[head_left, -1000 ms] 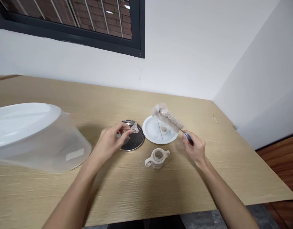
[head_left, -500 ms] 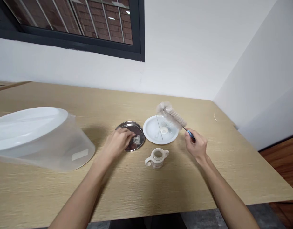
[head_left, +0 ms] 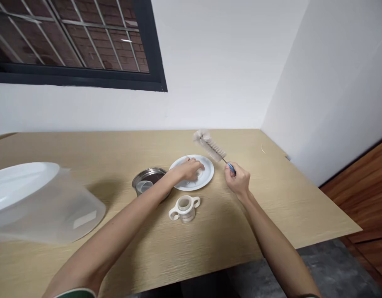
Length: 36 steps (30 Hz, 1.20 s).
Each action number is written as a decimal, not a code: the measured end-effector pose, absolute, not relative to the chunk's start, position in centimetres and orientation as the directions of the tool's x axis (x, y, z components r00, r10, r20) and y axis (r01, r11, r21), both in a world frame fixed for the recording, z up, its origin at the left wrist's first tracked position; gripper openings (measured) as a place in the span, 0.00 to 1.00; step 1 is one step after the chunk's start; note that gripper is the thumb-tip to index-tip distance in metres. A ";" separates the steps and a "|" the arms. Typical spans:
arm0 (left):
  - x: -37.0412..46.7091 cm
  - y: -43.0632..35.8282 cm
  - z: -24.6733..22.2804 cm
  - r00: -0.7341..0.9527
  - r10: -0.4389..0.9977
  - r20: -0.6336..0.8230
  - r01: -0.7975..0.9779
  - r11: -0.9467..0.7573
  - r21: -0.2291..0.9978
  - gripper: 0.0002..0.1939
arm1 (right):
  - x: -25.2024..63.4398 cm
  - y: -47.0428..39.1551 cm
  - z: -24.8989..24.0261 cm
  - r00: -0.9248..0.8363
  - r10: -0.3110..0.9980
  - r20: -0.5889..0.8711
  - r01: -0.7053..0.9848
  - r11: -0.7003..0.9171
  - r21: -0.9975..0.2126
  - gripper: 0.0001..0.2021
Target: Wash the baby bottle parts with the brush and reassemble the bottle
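My right hand [head_left: 238, 179] grips the blue handle of a bristle brush [head_left: 211, 147], whose pale head points up and left over the table. My left hand [head_left: 191, 169] reaches over the white plate [head_left: 208, 176], fingers bent down at small clear parts [head_left: 194, 182] on it; what its fingertips hold is hidden. Left of the plate is a round metal dish [head_left: 153, 170], partly behind my left forearm, with a clear cup-like piece [head_left: 144, 186] in it. A small cup with two white handles [head_left: 185, 207] stands upright in front of the plate.
A large translucent plastic container [head_left: 66, 207] lies on its side at the left of the wooden table [head_left: 222, 244]. A thin pale strip [head_left: 262, 149] lies at the back right. Behind the table are a white wall and a barred window [head_left: 85, 41].
My left hand has moved right, from the metal dish to the white plate. The brush stays in my right hand. The view has shifted, so the table things appear further left.
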State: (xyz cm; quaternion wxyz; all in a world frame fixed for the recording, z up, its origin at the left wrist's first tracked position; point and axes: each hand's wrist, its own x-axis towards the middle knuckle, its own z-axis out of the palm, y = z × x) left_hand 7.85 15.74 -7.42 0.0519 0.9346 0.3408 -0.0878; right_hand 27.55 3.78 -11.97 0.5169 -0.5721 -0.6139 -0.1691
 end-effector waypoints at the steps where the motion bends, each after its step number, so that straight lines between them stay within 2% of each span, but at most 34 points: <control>1: 8.1 16.1 -7.7 0.745 0.632 -0.211 0.652 -0.757 0.035 0.29 | 27.5 3.8 -11.9 0.191 0.531 0.825 0.877 0.286 -0.387 0.12; 4: 8.1 16.7 -8.0 0.734 0.638 -0.234 0.663 -0.747 0.043 0.28 | 27.3 3.7 -11.5 0.197 0.531 0.824 0.874 0.286 -0.394 0.13; 6: 7.9 16.8 -7.8 0.743 0.639 -0.198 0.663 -0.743 0.090 0.25 | 27.2 3.6 -11.4 0.201 0.526 0.826 0.873 0.287 -0.395 0.13; 7: 7.7 16.7 -7.5 0.748 0.648 -0.146 0.664 -0.730 0.161 0.25 | 27.2 3.6 -11.4 0.204 0.525 0.826 0.873 0.285 -0.396 0.13; 9: 7.0 16.2 -7.0 0.722 0.692 0.009 0.634 -0.665 0.395 0.25 | 27.3 3.7 -11.4 0.212 0.528 0.822 0.872 0.277 -0.403 0.13; 12: 5.2 14.5 -6.4 0.566 0.806 0.172 0.441 -0.473 0.763 0.29 | 27.6 3.8 -11.5 0.234 0.533 0.813 0.869 0.260 -0.421 0.13; 15: 2.6 12.2 -6.8 0.373 0.907 0.195 0.190 -0.280 0.941 0.35 | 27.5 3.6 -11.6 0.213 0.535 0.818 0.866 0.284 -0.411 0.13; 18: 0.1 10.2 -7.8 0.214 0.957 0.196 0.004 -0.202 0.979 0.36 | 26.7 3.1 -11.7 0.127 0.528 0.840 0.849 0.380 -0.367 0.12; 22: -1.6 8.7 -9.1 0.065 0.971 0.230 -0.135 -0.220 0.966 0.33 | 25.3 2.7 -12.3 -0.101 0.538 0.837 0.794 0.551 -0.258 0.12; 25: -2.0 8.1 -9.4 0.070 0.966 0.248 -0.186 -0.231 0.955 0.32 | 25.3 2.8 -12.7 -0.166 0.594 0.787 0.835 0.509 -0.208 0.12; 28: -2.3 7.6 -9.5 0.081 0.967 0.240 -0.206 -0.219 0.954 0.35 | 25.6 2.9 -12.7 -0.056 0.632 0.773 0.880 0.396 -0.261 0.13; 31: -2.4 7.5 -9.7 0.087 0.972 0.220 -0.225 -0.196 0.954 0.37 | 25.4 2.6 -12.6 -0.045 0.620 0.783 0.835 0.454 -0.312 0.13; 34: -2.4 7.5 -9.9 0.080 0.972 0.223 -0.266 -0.195 0.944 0.35 | 24.8 2.4 -12.9 -0.173 0.636 0.752 0.807 0.529 -0.262 0.13; 36: -2.3 7.4 -9.8 0.080 0.970 0.230 -0.294 -0.197 0.935 0.34 | 24.6 2.4 -13.1 -0.180 0.651 0.737 0.837 0.496 -0.233 0.13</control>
